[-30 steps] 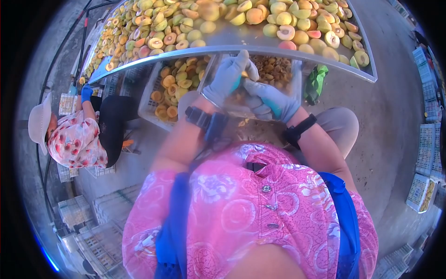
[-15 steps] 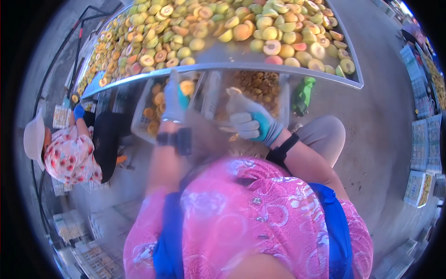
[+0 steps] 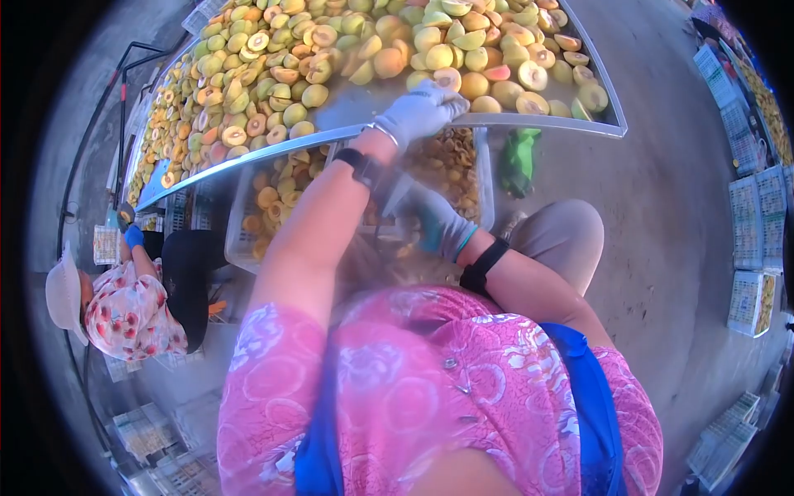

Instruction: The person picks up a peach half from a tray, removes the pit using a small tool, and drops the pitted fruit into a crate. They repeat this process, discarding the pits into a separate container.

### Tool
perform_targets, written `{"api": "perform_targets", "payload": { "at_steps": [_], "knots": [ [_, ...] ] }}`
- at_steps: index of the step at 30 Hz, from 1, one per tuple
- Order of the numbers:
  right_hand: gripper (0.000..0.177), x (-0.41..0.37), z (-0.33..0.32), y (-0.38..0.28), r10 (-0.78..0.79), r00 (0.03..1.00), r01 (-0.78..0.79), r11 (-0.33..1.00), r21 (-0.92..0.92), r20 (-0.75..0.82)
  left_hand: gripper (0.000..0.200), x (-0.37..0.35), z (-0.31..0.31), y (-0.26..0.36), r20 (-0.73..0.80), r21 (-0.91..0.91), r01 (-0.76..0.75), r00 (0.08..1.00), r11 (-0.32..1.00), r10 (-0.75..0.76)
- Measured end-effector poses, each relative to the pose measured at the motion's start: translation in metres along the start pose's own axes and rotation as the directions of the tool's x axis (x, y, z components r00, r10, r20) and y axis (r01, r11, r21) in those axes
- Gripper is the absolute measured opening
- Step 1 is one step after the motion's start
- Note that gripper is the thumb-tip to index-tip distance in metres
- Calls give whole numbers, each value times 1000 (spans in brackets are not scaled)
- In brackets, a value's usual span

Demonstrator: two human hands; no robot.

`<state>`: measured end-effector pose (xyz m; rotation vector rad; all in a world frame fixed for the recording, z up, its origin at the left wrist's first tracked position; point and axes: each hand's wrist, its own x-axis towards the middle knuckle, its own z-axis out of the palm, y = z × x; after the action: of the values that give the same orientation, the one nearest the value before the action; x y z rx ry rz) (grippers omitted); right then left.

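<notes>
My left hand (image 3: pixel 420 113), in a pale grey glove, reaches over the front rim of a metal tray table (image 3: pixel 273 150). Its fingers are stretched toward a peach half (image 3: pixel 447 78) at the near edge of the heaped fruit. Lower down, my right hand (image 3: pixel 445 225), in a grey and teal glove, is closed and smeared by motion over the crates. What it grips I cannot tell; a pale, blurred shape shows at its fingers. Under the rim stand a crate of peach halves (image 3: pixel 242 236) and a crate of brown pits or scraps (image 3: pixel 485 186).
A green bag (image 3: pixel 519 161) lies right of the crates. At the left, a person in a white hat (image 3: pixel 128 310) sits by the same table. Stacked crates (image 3: pixel 747 223) line the right side, and more crates (image 3: pixel 147 431) are at lower left.
My left hand has moved from above the peach crate up and right, over the tray rim to the fruit. My right hand has dropped a little lower, and the view has shifted slightly.
</notes>
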<state>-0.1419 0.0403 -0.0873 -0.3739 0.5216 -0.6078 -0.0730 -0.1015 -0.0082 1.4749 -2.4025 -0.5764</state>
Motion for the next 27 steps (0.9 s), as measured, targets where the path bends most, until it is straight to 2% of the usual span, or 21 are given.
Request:
{"api": "perform_targets", "payload": {
  "at_steps": [2, 4, 5, 7, 8, 10, 12, 14, 15, 16, 17, 20, 22, 23, 24, 26, 27],
  "knots": [
    [47, -2, 2, -3, 32, 995, -28, 999, 37, -94, 45, 9, 1, -10, 13, -23, 19, 1000, 1000, -19],
    [46, 2, -4, -1, -15, 997, 17, 1000, 25, -78, 62, 9, -5, -9, 134, -167, 137, 984, 976, -115],
    [44, 0, -1, -1, -60, 996, 61, 998, 7, -65, 62, 10, -5, -8, 133, -164, 139, 984, 977, -118],
    [42, -4, 2, -3, -55, 994, 58, 998, 24, -97, 67, 13, -5, -4, -18, 112, 159, 987, 981, -158],
    [40, -7, 5, -3, -49, 990, 55, 998, 39, -132, 67, 14, -7, -1, -18, 114, 161, 987, 980, -160],
    [37, -7, 2, -5, -51, 994, 56, 997, 51, -92, 74, 19, -13, 6, 55, 187, 234, 967, 954, -248],
    [34, -6, 3, -8, -57, 997, 60, 996, 66, -52, 76, 14, -16, 27, 33, 147, 245, 967, 958, -253],
    [34, -8, 5, -10, -36, 985, 48, 997, 66, -166, 77, 13, -21, 38, 18, 99, 252, 967, 963, -255],
    [34, -10, 2, -10, -36, 985, 48, 997, 66, -169, 80, 14, -23, 40, 53, 100, 244, 967, 965, -250],
    [35, -13, -1, -11, 3, 996, 10, 989, 146, -91, 82, 15, -26, 40, 85, 100, 236, 966, 967, -245],
    [36, -14, -2, -12, 35, 999, -33, 975, 220, -7, 82, 20, -24, 31, 82, 99, 236, 966, 967, -244],
    [38, -8, -11, -8, 3, 1000, 2, 984, 179, -28, 86, 31, -9, -9, 99, 121, 264, 956, 957, -276],
    [38, -2, -17, -7, -44, 999, 45, 988, 149, -13, 90, 19, -10, -24, -11, -116, 289, 956, 950, -293],
    [38, -1, -19, -5, -74, 997, 74, 991, 114, -1, 86, 2, -26, -5, 9, -106, 376, 926, 921, -377],
    [38, 0, -20, -2, -68, 998, 67, 991, 116, 4, 86, -4, -27, -14, 9, -103, 383, 923, 918, -384],
    [36, 2, -18, 0, -171, 984, 176, 980, 95, -58, 71, -15, -27, -44, -81, -443, 329, 911, 834, -403],
    [36, -8, -8, -8, -171, 984, 175, 980, 94, -46, 52, -20, -31, -54, 5, -695, 251, 939, 674, -344]
  ]
}}
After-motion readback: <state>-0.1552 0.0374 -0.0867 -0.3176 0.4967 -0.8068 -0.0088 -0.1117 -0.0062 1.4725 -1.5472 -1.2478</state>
